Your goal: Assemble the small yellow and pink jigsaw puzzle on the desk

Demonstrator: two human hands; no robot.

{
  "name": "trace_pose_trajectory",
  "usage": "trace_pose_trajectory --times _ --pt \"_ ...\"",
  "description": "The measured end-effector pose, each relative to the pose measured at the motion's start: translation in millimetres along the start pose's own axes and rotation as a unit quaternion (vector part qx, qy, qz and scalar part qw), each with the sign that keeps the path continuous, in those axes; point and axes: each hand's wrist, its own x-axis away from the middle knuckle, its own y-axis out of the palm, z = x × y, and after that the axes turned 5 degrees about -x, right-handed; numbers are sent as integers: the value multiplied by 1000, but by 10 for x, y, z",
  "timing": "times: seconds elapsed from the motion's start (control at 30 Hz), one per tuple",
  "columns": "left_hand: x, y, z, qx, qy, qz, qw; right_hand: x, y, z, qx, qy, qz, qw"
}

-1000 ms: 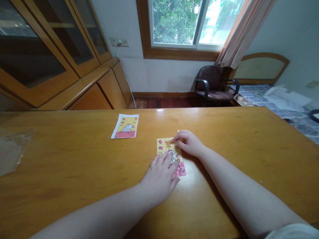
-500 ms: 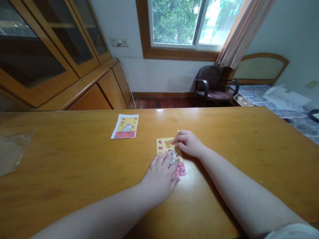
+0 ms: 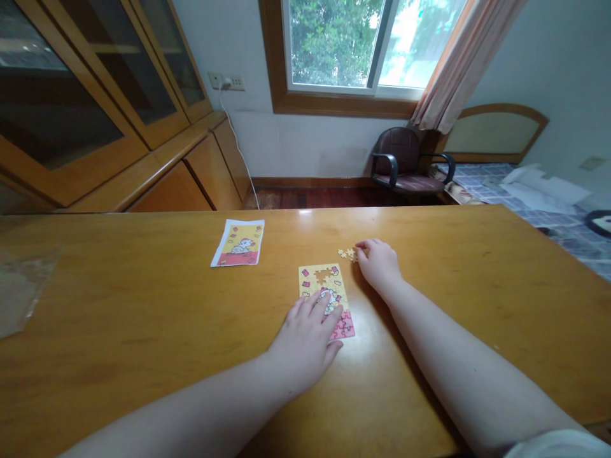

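A jigsaw puzzle (image 3: 310, 272) with a yellow upper part and pink lower edge lies on the table, a gap showing in its upper area. My left hand (image 3: 305, 334) rests flat across the puzzle's lower left, fingers spread, hiding part of the white cartoon animal printed on it. Up and to the right of the puzzle are several loose yellow puzzle pieces (image 3: 344, 254). Beside them is my right hand (image 3: 379, 262), its fingers curled and bent down at the pieces. Whatever its fingertips pinch, if anything, is hidden.
A picture card (image 3: 239, 243) with a similar animal lies farther back on the left of the wooden table (image 3: 191, 318). A clear plastic bag (image 3: 21, 289) lies at the far left. Beyond the table stand a chair (image 3: 403, 159) and a bed (image 3: 501, 181).
My right hand has moved from the puzzle's gap to the right, over to the loose pieces, uncovering the puzzle's upper right corner. My left hand stays in place on the puzzle.
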Motion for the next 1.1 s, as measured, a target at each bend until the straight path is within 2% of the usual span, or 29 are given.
trace_pose_trajectory --times 0.2,0.37,0.7,0.87,1.1 --pt "-6 -15 8 -3 -1 -2 1000 54 48 -74 14 -75 -36 996" --pt "-5 -42 16 -3 -3 -9 1000 46 38 -115 22 -81 -89 992" --pt "-3 -27 14 -2 -6 -12 1000 107 41 -208 97 -107 -142 979" --pt "-7 -18 20 -1 -8 -10 1000 135 34 -208 122 -126 -145 974" --pt "-3 -41 22 -5 -5 -11 1000 83 14 -181 74 -117 -131 982"
